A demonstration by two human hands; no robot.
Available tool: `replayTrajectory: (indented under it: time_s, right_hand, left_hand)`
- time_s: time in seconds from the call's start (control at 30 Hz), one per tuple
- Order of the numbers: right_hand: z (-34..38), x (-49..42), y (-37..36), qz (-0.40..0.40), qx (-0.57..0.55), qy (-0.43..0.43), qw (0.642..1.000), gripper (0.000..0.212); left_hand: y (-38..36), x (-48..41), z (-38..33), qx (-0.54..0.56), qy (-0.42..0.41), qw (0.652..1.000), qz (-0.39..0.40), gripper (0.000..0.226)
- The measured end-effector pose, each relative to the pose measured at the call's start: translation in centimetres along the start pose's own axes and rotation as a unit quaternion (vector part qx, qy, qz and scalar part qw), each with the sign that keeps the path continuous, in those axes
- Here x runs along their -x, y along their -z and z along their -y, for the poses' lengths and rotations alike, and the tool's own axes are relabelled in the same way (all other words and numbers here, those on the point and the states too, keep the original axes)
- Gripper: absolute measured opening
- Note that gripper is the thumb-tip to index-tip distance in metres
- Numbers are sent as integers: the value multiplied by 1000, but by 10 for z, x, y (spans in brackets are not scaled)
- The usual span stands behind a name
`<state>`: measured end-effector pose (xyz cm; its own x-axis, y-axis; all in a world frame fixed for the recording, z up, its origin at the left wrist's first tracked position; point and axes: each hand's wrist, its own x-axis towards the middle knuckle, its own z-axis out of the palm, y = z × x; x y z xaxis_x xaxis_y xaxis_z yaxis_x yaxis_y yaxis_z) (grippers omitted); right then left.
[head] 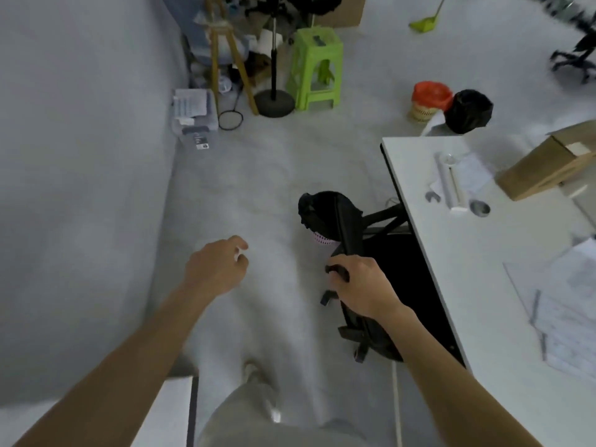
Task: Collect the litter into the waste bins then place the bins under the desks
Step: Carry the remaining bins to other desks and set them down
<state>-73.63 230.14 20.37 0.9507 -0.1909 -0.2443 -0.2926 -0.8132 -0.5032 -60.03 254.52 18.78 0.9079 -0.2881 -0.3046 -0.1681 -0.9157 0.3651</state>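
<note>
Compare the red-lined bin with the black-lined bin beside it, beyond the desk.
The red-lined bin wears an orange-red bag, the black-lined bin a black one. The red-lined bin's pale woven wall shows below its bag; the black-lined bin looks wholly wrapped. Both stand upright on the floor beyond the desk, not under it.

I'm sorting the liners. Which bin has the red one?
The far bin on the open floor, beside its black-lined neighbour. The third, the pink bin by the chair, is black-lined too.
</note>
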Motion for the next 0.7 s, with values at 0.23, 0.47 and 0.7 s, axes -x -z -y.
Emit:
replayTrajectory:
  time_s: [0.23, 0.47, 0.7]
  right_hand:
    - [32, -142, 53, -77, -31, -44, 996, 32]
    - [8, -308, 79, -94, -60, -105, 988, 34]
    - [-31, -486, 158, -94, -77, -147, 982, 34]
  left_hand:
    - [87, -161, -28, -52, -68, 996, 26, 31]
    - [131, -362, -87, -95, -147, 984, 44, 39]
    - [176, -544, -145, -166, -193, 966, 37, 47]
